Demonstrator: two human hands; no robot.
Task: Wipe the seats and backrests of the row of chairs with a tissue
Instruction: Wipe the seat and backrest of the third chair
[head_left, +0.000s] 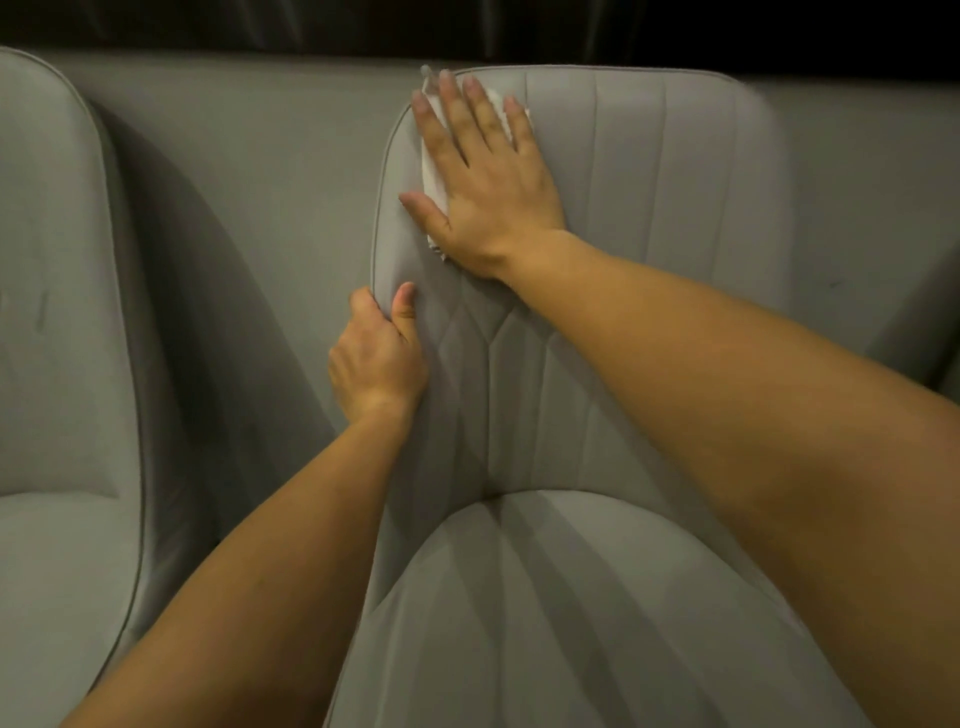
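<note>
Right now my right hand (485, 182) is lying flat w/ fingers spread, pressing the white tissue (434, 171) against the top-left corner of the grey backrest (649, 208). My left hand (376, 358) is gripping the backrest's left edge lower down, thumb on the front. Seat (545, 597) is lying below; another chair (52, 312) is sitting to the left.
</note>
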